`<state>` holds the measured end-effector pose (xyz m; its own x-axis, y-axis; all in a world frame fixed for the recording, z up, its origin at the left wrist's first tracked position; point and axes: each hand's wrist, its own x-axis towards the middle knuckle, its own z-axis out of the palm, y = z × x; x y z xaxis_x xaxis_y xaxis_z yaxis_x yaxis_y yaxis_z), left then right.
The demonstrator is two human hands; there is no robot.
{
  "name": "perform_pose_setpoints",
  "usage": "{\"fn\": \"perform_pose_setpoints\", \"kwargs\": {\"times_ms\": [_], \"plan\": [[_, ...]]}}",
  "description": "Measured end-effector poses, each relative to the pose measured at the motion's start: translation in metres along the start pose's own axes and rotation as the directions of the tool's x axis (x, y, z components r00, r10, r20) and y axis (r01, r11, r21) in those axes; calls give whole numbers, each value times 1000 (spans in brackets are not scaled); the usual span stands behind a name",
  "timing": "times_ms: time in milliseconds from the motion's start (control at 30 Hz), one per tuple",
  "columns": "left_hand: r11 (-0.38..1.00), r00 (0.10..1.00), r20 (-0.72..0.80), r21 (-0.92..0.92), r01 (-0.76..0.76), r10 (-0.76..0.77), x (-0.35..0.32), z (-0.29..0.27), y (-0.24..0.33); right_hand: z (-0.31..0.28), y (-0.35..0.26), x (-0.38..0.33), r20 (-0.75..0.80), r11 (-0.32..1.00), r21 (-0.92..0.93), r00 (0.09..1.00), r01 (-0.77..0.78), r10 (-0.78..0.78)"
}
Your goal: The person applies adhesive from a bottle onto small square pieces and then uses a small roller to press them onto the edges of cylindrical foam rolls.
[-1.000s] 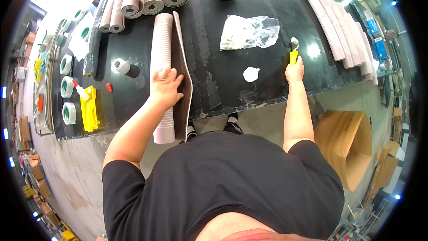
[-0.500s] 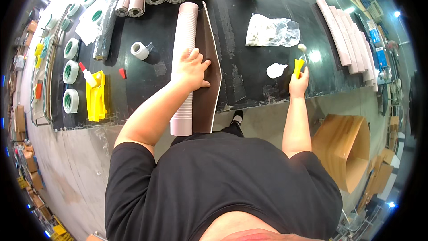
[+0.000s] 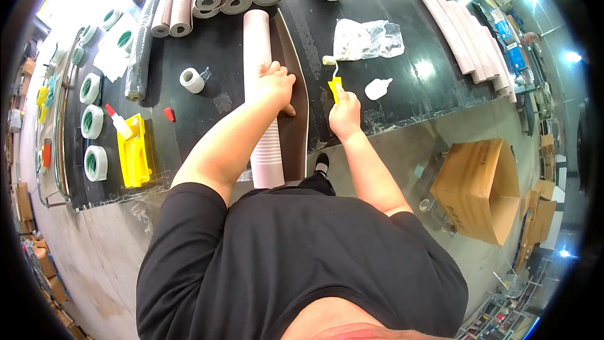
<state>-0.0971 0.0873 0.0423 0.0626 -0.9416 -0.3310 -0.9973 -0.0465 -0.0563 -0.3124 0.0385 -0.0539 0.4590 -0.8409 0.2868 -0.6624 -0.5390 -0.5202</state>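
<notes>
Best to steady the roll, jutting past the table's near edge, with left hand open, spread upon it, thumb over the loose flap; also to grip roller firmly in closed right hand, apart from the flap.

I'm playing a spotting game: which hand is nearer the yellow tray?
Left. The left hand is right of the tray, on the pinkish roll; the right hand is farther right, holding a yellow-handled roller.
</notes>
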Motion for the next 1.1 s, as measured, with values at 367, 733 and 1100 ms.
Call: {"fn": "perform_pose_setpoints", "kwargs": {"times_ms": [367,733,1100], "plan": [[993,991,-84,-57,99,-104,-14,4,-17,-4,-72,-28,494,956,233,868,-177,41],[967,978,-37,-143,-209,206,-1,19,-26,-58,-62,-4,478,982,156,862,106,-169],[879,880,-14,43,-475,475,36,-1,-61,-47,98,26,-309,979,-94,940,-183,146]]}}
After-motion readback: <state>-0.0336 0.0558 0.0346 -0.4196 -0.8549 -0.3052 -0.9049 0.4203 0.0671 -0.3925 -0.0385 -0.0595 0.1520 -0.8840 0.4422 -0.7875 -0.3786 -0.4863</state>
